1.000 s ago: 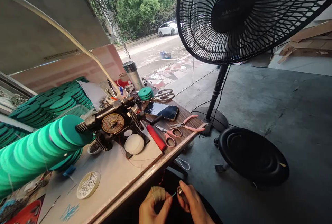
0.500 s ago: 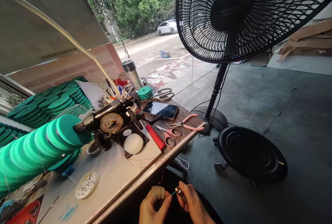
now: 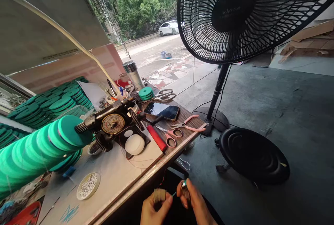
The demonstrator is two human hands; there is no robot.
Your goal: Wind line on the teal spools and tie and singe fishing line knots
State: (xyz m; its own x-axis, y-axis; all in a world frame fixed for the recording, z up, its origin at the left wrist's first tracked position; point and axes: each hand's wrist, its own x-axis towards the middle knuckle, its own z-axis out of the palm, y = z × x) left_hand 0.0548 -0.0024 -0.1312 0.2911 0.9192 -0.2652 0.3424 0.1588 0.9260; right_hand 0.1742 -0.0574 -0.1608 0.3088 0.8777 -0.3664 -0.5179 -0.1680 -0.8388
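Below the table's front edge, my left hand (image 3: 153, 208) is closed, with tan tape round one finger. Thumb and finger pinch a thin teal cord (image 3: 174, 194), its short end pointing to the right. Just right of that end, my right hand (image 3: 197, 206) is wrapped round a lighter (image 3: 185, 191) with a metal top. The thumb rests near the lighter's top, and no flame shows. Most of the cord is hidden behind my left fingers.
A hand-cranked winding machine (image 3: 112, 122) with green discs (image 3: 66, 133) stands on the table. A bowl of white beads (image 3: 88, 185), teal cord pieces (image 3: 69, 214), pink scissors (image 3: 171, 136), pliers (image 3: 188, 124) and a phone (image 3: 163, 110) lie around it. A black fan (image 3: 235, 9) and stool (image 3: 254, 153) stand right.
A small glow at the lighter's top beside the cord's end is gone. My right hand has tilted the lighter upright, slightly away from the cord. My left hand has barely moved.
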